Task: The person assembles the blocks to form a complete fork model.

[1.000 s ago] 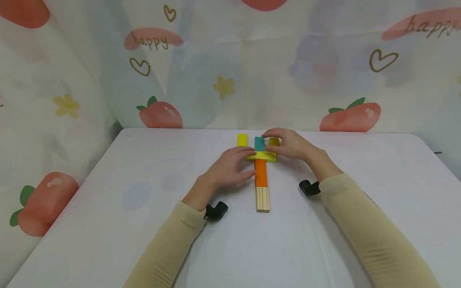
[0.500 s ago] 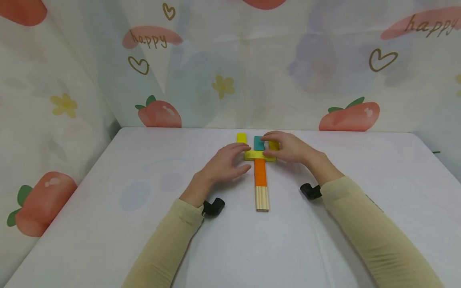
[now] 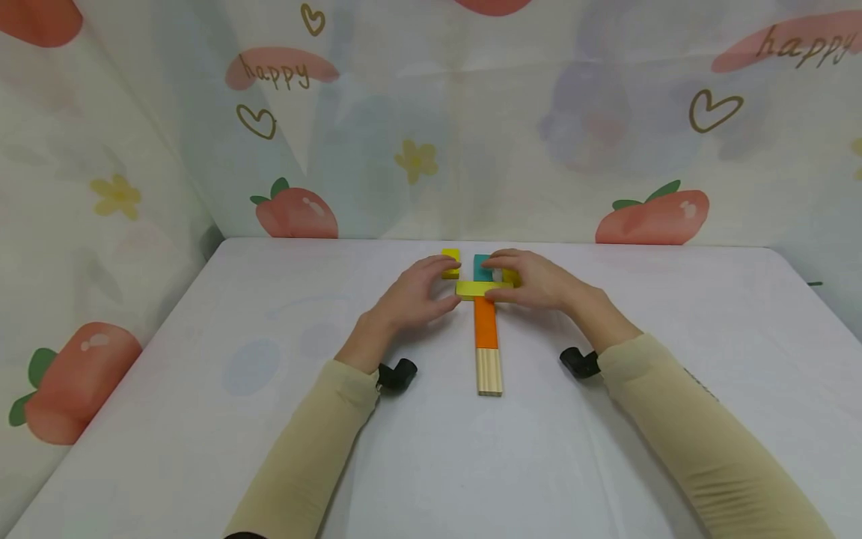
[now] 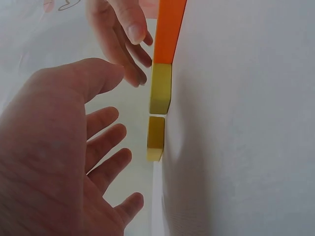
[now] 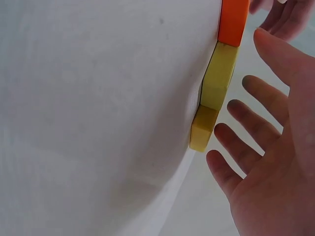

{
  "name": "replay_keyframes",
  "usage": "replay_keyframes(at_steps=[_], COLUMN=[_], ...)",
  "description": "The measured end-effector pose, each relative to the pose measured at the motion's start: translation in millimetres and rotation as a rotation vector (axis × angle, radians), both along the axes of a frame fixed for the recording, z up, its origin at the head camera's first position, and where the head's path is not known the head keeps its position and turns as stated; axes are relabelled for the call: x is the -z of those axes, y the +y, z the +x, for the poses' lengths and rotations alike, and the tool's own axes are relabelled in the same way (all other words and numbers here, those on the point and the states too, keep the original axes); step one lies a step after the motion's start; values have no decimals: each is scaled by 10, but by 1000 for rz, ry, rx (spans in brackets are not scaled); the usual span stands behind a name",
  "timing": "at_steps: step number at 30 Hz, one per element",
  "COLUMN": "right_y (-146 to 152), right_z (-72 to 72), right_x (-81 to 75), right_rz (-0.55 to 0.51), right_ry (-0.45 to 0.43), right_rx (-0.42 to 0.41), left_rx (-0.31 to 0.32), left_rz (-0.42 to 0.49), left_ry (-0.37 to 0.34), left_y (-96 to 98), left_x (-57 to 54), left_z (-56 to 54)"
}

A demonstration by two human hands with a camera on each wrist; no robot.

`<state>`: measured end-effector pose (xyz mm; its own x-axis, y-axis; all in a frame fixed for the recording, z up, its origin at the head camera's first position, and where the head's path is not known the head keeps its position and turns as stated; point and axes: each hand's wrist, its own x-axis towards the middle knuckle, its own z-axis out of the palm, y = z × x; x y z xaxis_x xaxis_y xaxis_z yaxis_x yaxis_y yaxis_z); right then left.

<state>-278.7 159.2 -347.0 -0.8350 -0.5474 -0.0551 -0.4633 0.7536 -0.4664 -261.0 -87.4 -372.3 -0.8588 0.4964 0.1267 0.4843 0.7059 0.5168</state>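
Observation:
Flat wooden blocks form a cross-like shape on the white table. A plain striped wood block (image 3: 488,372) lies nearest, then an orange block (image 3: 485,323), a yellow-green crossbar (image 3: 471,290) and a teal block (image 3: 481,262). Beyond the bar's ends lie a yellow block (image 3: 451,275) at left and another yellow block (image 3: 512,278) at right, both partly covered by fingers. My left hand (image 3: 417,292) hovers at the left side, thumb and fingers apart. At the right, my right hand (image 3: 539,281) has its fingers spread over the bar's end. Both wrist views show nothing held.
The white tabletop (image 3: 431,464) spreads around the blocks. A patterned cloth wall (image 3: 498,135) rises along the back edge, and another stands at the left. Small black cameras (image 3: 397,375) are strapped to both wrists.
My left hand has drawn back left and slightly away from me, off the crossbar. My right hand has shifted slightly left and down. The blocks keep their arrangement.

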Motion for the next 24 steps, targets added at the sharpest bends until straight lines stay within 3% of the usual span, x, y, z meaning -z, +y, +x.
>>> replay_keyframes(at_steps=[24], right_y=[-79], right_z=[77], right_x=[2], right_rz=[58], right_ry=[34], right_rx=[-10], left_rx=[-58], left_rz=[-13], left_ry=[-59], left_y=[-1], left_x=[3], left_z=[-198])
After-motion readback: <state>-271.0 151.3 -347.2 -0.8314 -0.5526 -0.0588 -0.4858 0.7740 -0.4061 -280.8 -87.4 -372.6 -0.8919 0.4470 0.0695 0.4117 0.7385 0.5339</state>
